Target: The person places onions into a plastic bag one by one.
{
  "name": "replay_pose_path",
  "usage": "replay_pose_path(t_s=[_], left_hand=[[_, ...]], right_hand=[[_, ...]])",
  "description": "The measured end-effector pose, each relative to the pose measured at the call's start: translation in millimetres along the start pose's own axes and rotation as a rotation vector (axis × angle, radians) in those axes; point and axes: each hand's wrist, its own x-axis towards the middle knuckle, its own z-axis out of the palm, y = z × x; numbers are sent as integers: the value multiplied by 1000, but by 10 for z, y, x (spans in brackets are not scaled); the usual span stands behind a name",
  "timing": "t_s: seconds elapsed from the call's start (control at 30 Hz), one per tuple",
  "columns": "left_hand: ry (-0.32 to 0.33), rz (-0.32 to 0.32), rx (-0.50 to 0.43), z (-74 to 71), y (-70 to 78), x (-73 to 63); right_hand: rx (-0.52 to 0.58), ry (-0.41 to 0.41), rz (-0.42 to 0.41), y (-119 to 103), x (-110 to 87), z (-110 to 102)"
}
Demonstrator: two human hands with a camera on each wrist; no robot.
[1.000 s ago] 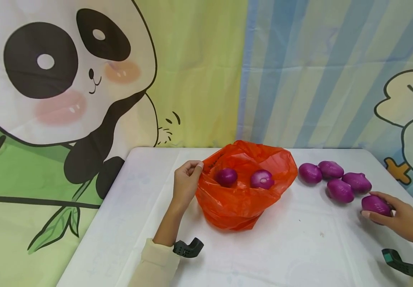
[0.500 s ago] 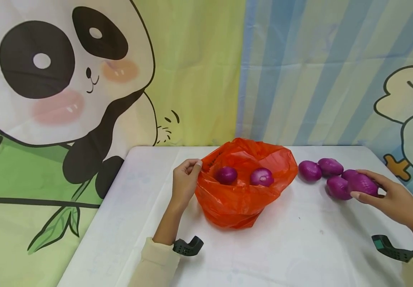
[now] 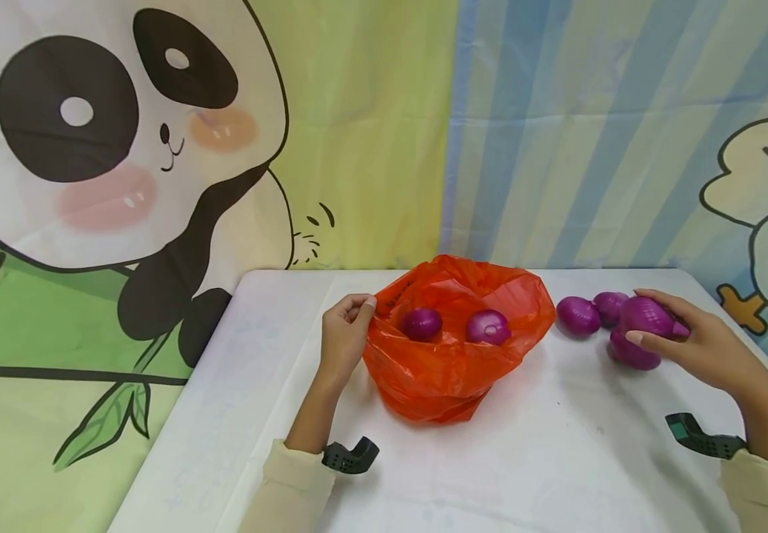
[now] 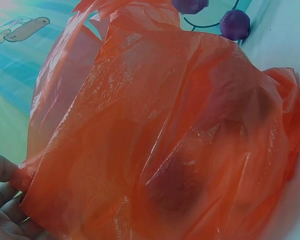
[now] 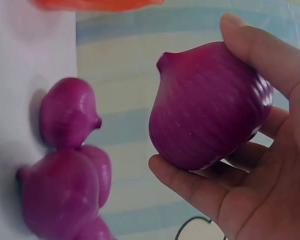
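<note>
Printed cloth [image 3: 370,133] with a cartoon panda [image 3: 177,200] hangs behind a white bench [image 3: 530,474]. On it sits a red plastic bag [image 3: 430,381], two bagged onions [image 3: 488,326] visible in its mouth; the left grip [image 3: 346,333] pinches the rim, probably to hold the limp mouth wide. The right grip [image 3: 710,344] is curled round another onion [image 5: 210,107], seemingly for a steady hold, apart from the loose onions [image 3: 578,316] right of the bag. Dark marks [image 3: 400,295] inside the bag look like print, too small to read.

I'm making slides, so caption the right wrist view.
A purple onion held in the right grip, more onions on the white table.
</note>
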Motion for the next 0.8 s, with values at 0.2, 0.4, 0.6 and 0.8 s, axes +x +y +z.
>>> replay_pose_path(t_s=[0.2,0.4,0.6,0.8], left_hand=[[3,-8,14,13,15,-2],[13,-15,12,11,19,-8],[-3,-11,11,21,-6,-6],[8,4,21,16,-3,-3]], right_hand=[[25,-27,-27,-191,103,-32],[33,-24,-95,-422,255,-77],[32,-23,-91,-636,347,-145],[141,-45,-146,-875,480,-65]])
